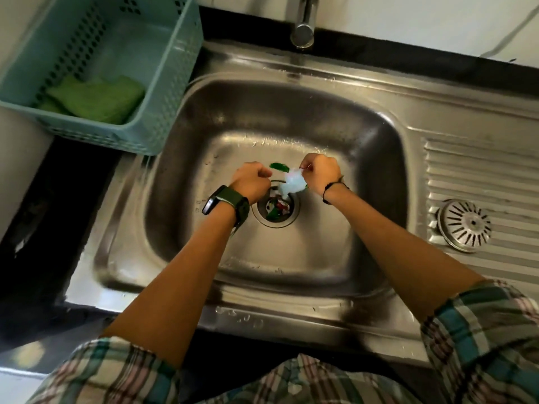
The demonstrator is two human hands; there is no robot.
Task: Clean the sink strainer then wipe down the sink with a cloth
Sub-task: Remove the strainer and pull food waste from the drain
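Observation:
The steel sink point(335, 158) has an open drain point(275, 209) filled with coloured scraps of debris. My left hand point(252, 180), with a watch on the wrist, hovers just left of the drain. Its fingers are curled, pinching the end of a dark green scrap point(279, 167). My right hand point(319, 173) pinches a pale bluish scrap point(291, 184) that hangs over the drain. The round metal strainer point(463, 225) lies on the ribbed drainboard at the right. A green cloth point(96, 97) lies in the teal basket point(163, 118).
The tap spout point(303, 33) hangs over the sink's back rim. The teal basket stands on the dark counter point(58, 228) left of the sink. Water drops dot the sink floor and its front rim.

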